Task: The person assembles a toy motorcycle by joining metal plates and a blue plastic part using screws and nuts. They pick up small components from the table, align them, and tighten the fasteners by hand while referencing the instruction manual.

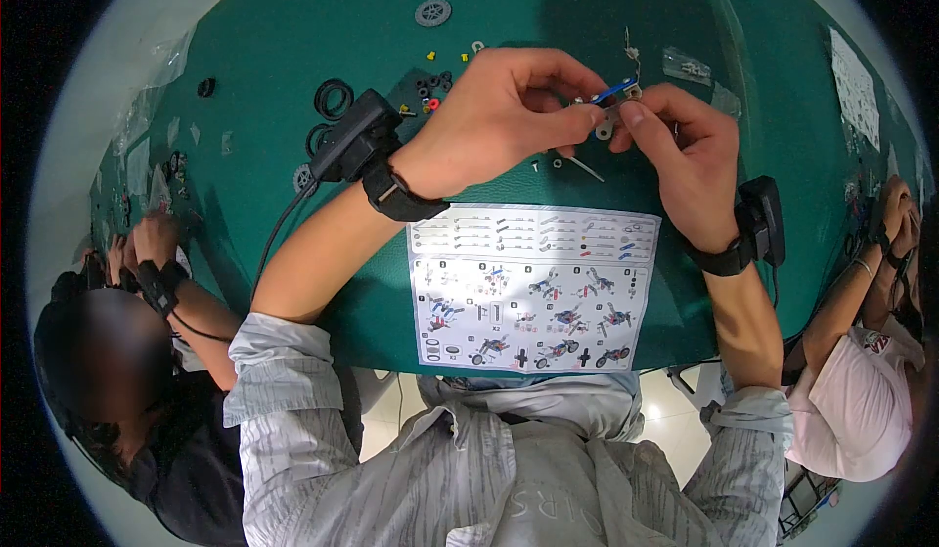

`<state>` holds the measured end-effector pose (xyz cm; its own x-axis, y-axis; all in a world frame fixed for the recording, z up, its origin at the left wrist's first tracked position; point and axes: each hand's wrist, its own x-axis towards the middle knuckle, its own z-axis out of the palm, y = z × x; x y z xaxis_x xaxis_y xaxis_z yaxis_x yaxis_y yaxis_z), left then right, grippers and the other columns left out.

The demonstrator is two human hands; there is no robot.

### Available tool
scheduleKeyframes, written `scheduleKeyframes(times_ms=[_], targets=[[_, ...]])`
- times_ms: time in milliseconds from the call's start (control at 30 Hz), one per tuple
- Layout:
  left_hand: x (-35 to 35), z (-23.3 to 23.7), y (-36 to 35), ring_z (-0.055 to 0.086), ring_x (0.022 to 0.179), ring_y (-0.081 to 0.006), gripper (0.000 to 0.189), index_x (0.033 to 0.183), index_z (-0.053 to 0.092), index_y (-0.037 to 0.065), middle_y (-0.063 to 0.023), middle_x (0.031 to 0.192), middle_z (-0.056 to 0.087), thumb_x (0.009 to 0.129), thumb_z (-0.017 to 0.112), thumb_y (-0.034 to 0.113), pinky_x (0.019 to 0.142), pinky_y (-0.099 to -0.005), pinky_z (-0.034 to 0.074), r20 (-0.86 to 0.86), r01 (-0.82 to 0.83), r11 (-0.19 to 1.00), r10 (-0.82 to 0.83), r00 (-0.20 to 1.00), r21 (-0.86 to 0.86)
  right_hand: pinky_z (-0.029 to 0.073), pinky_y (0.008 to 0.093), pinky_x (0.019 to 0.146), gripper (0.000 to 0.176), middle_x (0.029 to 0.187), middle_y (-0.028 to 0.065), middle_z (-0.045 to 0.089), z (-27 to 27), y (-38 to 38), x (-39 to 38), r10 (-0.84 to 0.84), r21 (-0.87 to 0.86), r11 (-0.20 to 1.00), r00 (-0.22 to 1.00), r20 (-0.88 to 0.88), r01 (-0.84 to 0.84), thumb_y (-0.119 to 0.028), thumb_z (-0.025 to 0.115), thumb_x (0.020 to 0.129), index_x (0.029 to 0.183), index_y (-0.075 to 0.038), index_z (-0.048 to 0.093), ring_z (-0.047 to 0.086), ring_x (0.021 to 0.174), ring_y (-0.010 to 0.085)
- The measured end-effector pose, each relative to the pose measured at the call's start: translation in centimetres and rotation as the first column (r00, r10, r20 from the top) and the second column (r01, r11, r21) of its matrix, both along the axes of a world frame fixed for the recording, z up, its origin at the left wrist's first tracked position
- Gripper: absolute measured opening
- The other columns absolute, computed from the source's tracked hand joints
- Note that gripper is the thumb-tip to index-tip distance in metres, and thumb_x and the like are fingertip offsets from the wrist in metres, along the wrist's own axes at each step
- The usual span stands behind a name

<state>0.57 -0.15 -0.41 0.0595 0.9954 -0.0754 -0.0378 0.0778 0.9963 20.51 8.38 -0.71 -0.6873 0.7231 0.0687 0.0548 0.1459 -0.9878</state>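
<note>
Both hands meet above the green table, fingers pinched on one small assembly of metal parts with a blue strip [613,91]. My left hand [509,107] holds its left end between thumb and fingers. At its right end my right hand [685,141] grips with thumb and forefinger. A thin piece with a small part on it [632,55] shows just above the assembly. Below the hands lie a thin metal rod [587,168], a small screw [535,166] and a nut [558,162]. Fingers partly hide the held parts.
A printed instruction sheet [533,288] lies on the green table [372,337] near the front edge. Black rings [334,100], a grey wheel [432,13], small yellow and black parts, and a plastic bag [687,67] are about. Other people sit at left and right.
</note>
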Motion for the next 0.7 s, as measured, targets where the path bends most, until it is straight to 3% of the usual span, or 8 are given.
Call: scheduleKeyframes(times_ms=[467,700], targets=[[0.0,-0.1,0.0,0.063,0.074,-0.0062,0.022,0.114,0.065,-0.002,-0.0033,0.092,0.069,0.094,0.067,0.006,0.065,-0.0213,0.052,0.021,-0.003,1.0,0.003,1.0,-0.005,0.042,0.0206,0.059,0.019,0.077,0.0015,0.069,0.6,0.0,0.1,-0.013,0.024,1.0,0.998,0.066,0.011,-0.016,0.066,0.097,0.092,0.001,0.071,0.057,0.067,0.0033],[0.0,0.3,0.1,0.062,0.074,-0.0062,0.021,0.113,0.066,-0.003,-0.0034,0.092,0.068,0.094,0.067,0.005,0.064,-0.021,0.05,0.076,-0.031,0.998,0.034,0.997,-0.049,0.043,0.0205,0.061,0.019,0.077,0.0023,0.069,1.7,1.0,0.3,-0.057,-0.08,0.995,0.998,0.025,0.059,-0.017,0.066,0.097,0.093,0.001,0.071,0.059,0.068,0.0047]])
